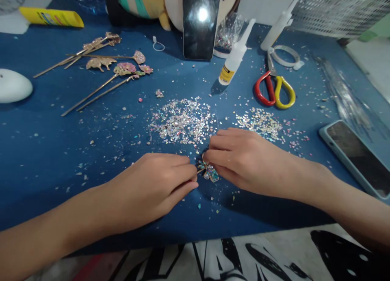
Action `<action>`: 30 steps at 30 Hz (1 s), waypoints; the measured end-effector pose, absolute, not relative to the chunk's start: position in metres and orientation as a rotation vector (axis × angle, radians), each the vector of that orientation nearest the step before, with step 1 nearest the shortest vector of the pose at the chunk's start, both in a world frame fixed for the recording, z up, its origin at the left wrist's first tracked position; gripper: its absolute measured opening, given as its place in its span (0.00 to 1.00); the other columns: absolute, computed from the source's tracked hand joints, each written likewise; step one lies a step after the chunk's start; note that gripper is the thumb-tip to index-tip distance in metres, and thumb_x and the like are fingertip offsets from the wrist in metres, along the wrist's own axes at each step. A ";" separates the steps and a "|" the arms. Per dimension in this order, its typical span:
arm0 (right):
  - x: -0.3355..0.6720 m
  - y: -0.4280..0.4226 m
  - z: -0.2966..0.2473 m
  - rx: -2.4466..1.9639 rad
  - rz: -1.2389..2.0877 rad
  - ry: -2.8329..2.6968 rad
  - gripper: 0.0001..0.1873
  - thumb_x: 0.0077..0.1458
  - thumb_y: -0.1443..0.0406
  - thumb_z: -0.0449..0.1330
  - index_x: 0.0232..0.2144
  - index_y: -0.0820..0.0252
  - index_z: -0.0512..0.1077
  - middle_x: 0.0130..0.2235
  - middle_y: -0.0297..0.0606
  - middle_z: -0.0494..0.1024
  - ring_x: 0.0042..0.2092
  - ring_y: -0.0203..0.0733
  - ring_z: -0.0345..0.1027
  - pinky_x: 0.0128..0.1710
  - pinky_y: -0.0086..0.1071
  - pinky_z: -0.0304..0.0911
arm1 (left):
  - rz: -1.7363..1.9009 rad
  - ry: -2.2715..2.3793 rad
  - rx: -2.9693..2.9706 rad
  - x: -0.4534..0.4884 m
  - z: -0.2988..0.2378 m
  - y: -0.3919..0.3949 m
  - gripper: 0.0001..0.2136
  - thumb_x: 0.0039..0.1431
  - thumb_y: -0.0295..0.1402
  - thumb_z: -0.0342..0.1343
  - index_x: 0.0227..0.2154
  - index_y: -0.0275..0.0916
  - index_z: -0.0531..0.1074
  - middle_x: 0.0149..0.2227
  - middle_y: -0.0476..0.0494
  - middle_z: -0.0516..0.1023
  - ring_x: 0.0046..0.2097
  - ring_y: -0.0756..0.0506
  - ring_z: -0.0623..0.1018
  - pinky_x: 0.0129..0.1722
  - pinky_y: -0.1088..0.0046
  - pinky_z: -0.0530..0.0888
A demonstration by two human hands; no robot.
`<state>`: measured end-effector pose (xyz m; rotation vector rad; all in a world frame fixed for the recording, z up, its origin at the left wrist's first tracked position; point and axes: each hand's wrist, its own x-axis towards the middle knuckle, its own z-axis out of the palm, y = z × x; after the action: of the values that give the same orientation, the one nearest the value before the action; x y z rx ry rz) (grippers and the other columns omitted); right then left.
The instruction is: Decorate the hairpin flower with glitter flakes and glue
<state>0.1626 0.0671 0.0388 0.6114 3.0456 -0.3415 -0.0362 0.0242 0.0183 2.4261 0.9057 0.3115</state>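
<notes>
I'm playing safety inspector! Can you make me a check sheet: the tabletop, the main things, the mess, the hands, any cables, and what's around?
Surface: blue table, scattered with glitter.
Main things: ornament between the hands; most glitter lies in two patches beyond them.
Clutter: pins, tube, scissors, two bottles, upright phone, flat phone.
Hands: left hand pinches the ornament's stick; right hand has its fingers at the ornament's edge, grip partly hidden.
Cables: nothing seen.
Surroundings: plush toy and basket at the back; patterned cloth below the near edge.
</notes>
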 end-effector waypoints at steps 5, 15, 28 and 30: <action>0.164 0.067 0.039 0.606 -0.331 3.042 0.07 0.54 0.72 0.50 0.27 0.63 0.66 0.26 0.35 0.63 0.29 0.36 0.51 0.29 0.31 0.48 | 0.319 0.902 2.420 -0.037 0.019 0.024 0.12 0.61 0.30 0.42 0.26 0.36 0.68 0.24 0.50 0.68 0.26 0.50 0.69 0.26 0.75 0.62; 0.166 0.067 0.039 0.612 -0.395 3.052 0.08 0.52 0.74 0.50 0.28 0.65 0.69 0.26 0.36 0.64 0.29 0.37 0.52 0.31 0.31 0.50 | 0.322 0.893 2.413 -0.037 0.018 0.024 0.12 0.61 0.30 0.43 0.26 0.37 0.68 0.24 0.50 0.68 0.26 0.50 0.69 0.27 0.75 0.63; 0.166 0.067 0.037 0.593 -0.426 3.048 0.09 0.53 0.74 0.49 0.29 0.66 0.69 0.27 0.37 0.65 0.30 0.37 0.53 0.32 0.32 0.52 | 0.415 0.824 2.602 -0.035 0.015 0.023 0.10 0.62 0.29 0.42 0.33 0.37 0.68 0.26 0.49 0.69 0.28 0.48 0.69 0.27 0.72 0.63; 0.167 0.067 0.036 0.592 -0.455 3.041 0.10 0.54 0.74 0.48 0.31 0.67 0.69 0.28 0.38 0.66 0.31 0.38 0.54 0.33 0.32 0.52 | 0.459 0.799 2.690 -0.035 0.014 0.022 0.09 0.62 0.29 0.42 0.35 0.37 0.69 0.25 0.49 0.69 0.27 0.48 0.68 0.25 0.72 0.62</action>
<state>0.1665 0.0672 0.0362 0.5917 3.0414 -0.4546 -0.0346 0.0220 0.0138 2.6898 0.7988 0.4595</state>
